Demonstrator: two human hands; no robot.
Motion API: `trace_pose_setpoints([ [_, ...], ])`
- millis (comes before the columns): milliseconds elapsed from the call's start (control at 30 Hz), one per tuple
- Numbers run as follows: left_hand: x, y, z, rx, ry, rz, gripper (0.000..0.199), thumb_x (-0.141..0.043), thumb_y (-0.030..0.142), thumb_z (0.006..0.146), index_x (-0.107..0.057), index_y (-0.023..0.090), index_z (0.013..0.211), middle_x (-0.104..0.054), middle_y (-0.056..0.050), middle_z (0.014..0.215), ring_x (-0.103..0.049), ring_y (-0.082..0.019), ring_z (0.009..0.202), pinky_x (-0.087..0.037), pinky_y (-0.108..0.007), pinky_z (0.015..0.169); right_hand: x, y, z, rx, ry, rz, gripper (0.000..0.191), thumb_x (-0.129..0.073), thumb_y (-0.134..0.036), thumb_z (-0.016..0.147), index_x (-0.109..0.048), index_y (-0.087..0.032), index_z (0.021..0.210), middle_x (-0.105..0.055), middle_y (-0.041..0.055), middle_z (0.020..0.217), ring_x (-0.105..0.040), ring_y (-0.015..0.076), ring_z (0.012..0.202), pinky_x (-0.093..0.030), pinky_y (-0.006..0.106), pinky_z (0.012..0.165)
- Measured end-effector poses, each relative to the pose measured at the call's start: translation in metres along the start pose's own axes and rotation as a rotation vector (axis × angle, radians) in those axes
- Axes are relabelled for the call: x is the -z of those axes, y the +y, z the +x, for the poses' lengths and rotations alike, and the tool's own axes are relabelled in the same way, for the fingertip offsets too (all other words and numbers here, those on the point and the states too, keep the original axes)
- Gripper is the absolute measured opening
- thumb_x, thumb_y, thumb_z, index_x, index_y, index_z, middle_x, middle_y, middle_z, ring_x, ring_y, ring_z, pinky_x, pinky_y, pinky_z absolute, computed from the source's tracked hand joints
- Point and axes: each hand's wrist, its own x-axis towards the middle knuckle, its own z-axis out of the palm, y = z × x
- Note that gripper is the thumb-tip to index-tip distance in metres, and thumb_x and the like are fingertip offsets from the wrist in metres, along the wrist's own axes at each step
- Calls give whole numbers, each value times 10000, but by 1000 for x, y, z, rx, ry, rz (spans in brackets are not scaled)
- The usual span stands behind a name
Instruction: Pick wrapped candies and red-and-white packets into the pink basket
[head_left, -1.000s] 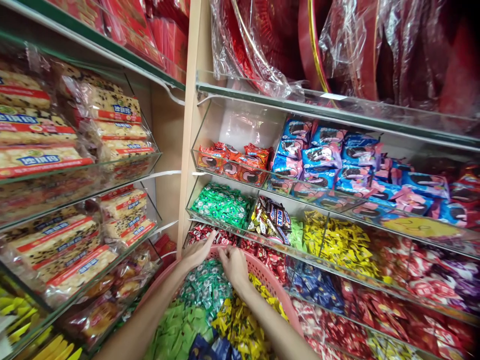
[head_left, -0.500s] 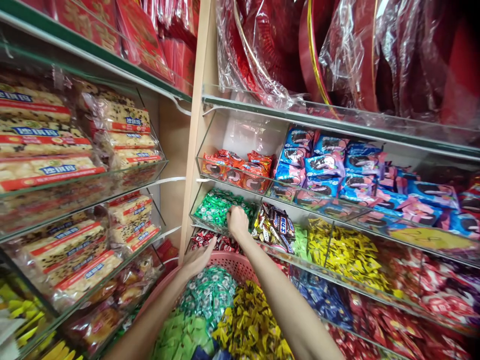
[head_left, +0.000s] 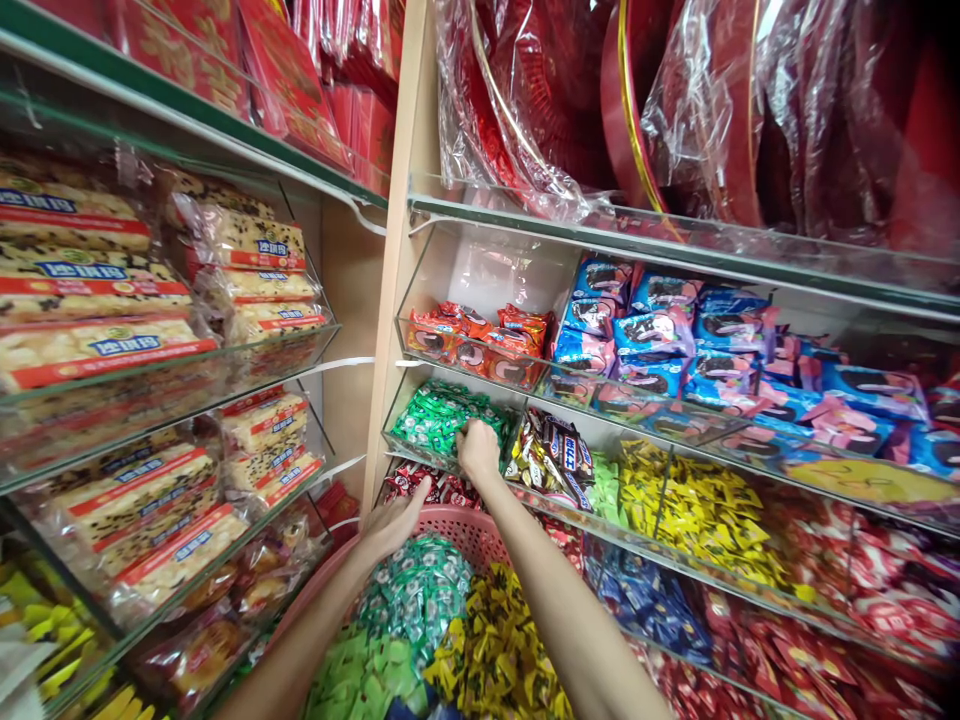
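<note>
My right hand (head_left: 478, 449), curled with its knuckles up, is at the front of a clear bin of green-wrapped candies (head_left: 431, 410). Its fingertips are hidden, so whatever it holds does not show. Lower and to the left, my left hand (head_left: 396, 520) has its fingers stretched out, by the far rim of a pink perforated basket (head_left: 469, 525) and in front of some red-wrapped candies (head_left: 412, 478). Inside the basket lie teal-green wrapped candies (head_left: 420, 585), light green ones (head_left: 367, 670) and yellow ones (head_left: 499, 640), with a little dark blue at the bottom.
Right of the green bin are brown-wrapped chocolate bars (head_left: 562, 455) and yellow candies (head_left: 705, 510). Blue snack packs (head_left: 652, 335) fill the shelf above. Packaged puffed-rice bars (head_left: 142, 500) line the left shelves. Glass shelf edges (head_left: 675, 255) and a wooden post (head_left: 390, 260) stand close by.
The view has shifted very slightly. My right hand is a touch lower against the green bin, still curled; the left hand looks the same.
</note>
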Motion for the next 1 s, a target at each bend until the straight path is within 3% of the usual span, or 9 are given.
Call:
trace_pose_setpoints([
  [200,-1,-2,1,-10,-19,22,840,31,692,717,-651,201,724,-683,-96,828,-584,-287,916,-388,-386,829,-4,5,3,-42,13,65,178,-444,-193,758,-608,-156,817,-634,117,842,-598,194,777,-392,262,619],
  [400,1,-3,1,-10,-15,45,845,8,707,712,-644,188,851,-670,-102,920,-567,-280,965,-391,-368,836,-3,4,1,-11,49,127,174,-439,-252,764,-584,-167,811,-627,87,807,-584,189,749,-376,262,607],
  [633,0,0,3,-16,-19,14,886,49,712,701,-655,199,862,-664,-104,947,-564,-294,965,-387,-396,833,4,0,-15,153,241,163,171,-384,-249,804,-531,-175,848,-570,48,836,-529,141,709,-356,245,631],
  [800,1,3,3,-52,-22,10,865,41,707,706,-646,218,902,-665,-87,953,-552,-285,994,-387,-378,831,12,8,-49,222,319,503,212,-349,-297,830,-520,-172,822,-512,11,738,-465,113,649,-360,228,630],
  [1000,2,12,1,-58,-39,50,829,8,698,721,-641,218,914,-669,-74,945,-569,-263,968,-399,-334,804,10,22,-94,37,192,1042,230,-430,-396,803,-483,-172,804,-450,-28,621,-410,93,543,-357,201,511],
])
